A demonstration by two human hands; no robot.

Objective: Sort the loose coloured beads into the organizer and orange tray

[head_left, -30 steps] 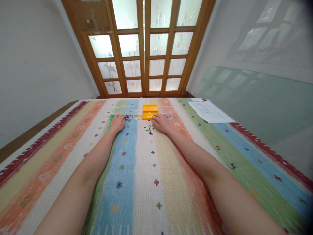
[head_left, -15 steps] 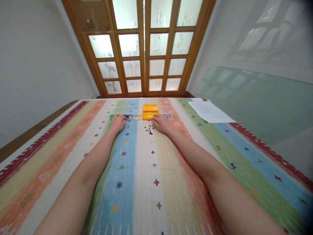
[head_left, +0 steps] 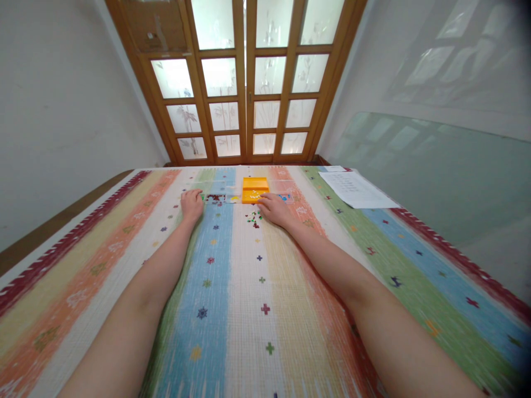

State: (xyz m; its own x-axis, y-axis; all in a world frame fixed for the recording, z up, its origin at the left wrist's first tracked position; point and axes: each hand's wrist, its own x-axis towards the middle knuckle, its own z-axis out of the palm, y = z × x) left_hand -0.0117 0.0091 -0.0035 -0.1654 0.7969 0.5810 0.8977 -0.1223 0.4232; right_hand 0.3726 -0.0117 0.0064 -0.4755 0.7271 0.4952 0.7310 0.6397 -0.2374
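Note:
My left hand (head_left: 192,204) is over the left end of a row of clear trays, its fingers bent and slightly apart around small green pieces (head_left: 203,197) that it mostly covers. Right beside it, a tray of dark red pieces (head_left: 215,198) lies in view. Farther along are yellow pieces (head_left: 234,198). My right hand (head_left: 274,208) rests at the front right corner of an open orange box (head_left: 255,183), fingertips closed on that corner. White pieces (head_left: 254,195) lie in the box's front part. Blue pieces (head_left: 284,197) show beyond the right hand.
A loose pile of small green, dark red and white pieces (head_left: 254,219) lies on the striped tablecloth (head_left: 244,309) in front of the box. Printed paper sheets (head_left: 352,189) are at the far right. Beyond the table's far edge stand wood-framed glass doors (head_left: 244,99).
My left hand has shifted left, from beside the dark red pieces to over the green ones, uncovering more of the red tray. The right hand has stayed at the box corner.

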